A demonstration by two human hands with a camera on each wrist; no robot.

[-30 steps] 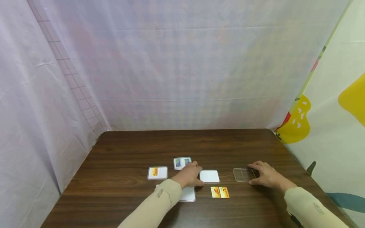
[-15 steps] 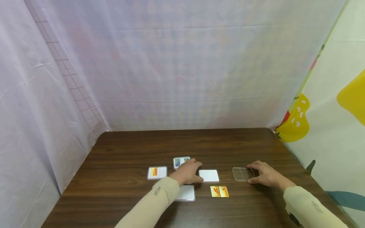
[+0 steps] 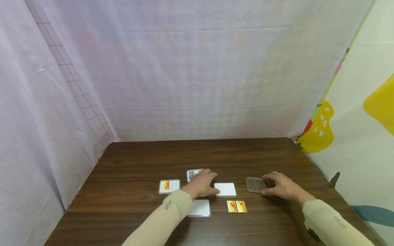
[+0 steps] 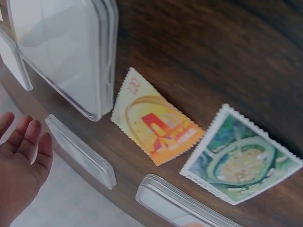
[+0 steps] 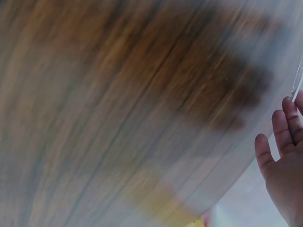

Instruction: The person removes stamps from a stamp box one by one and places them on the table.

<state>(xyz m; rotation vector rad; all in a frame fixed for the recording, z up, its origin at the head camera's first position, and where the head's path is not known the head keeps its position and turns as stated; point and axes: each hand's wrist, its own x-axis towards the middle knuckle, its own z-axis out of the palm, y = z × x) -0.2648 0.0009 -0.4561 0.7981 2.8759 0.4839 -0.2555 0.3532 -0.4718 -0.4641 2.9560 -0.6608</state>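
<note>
In the head view my right hand (image 3: 281, 185) pinches the right edge of a clear plastic lid (image 3: 254, 184), tilted close over the table. Only the lid's thin edge (image 5: 298, 81) shows at the fingertips in the right wrist view. My left hand (image 3: 201, 184) is beside a case with a white insert (image 3: 225, 189), its thumb right at the left edge. Loosely bent, spread fingers of that hand (image 4: 21, 165) appear in the left wrist view. Two orange postage stamps (image 3: 236, 206) lie below the white case. A green stamp (image 4: 241, 158) lies near an orange stamp (image 4: 154, 123).
A case holding an orange stamp (image 3: 169, 186) lies at left. Another case with bluish stamps (image 3: 191, 175) is partly hidden behind my left hand. Stacked clear cases (image 3: 200, 208) sit under my left wrist. All are on a brown wooden table (image 3: 147, 160) before a pale curtain.
My right hand has moved left with the clear lid, tilting it. My left hand has shifted slightly away from me and its thumb a little up the case's edge.
</note>
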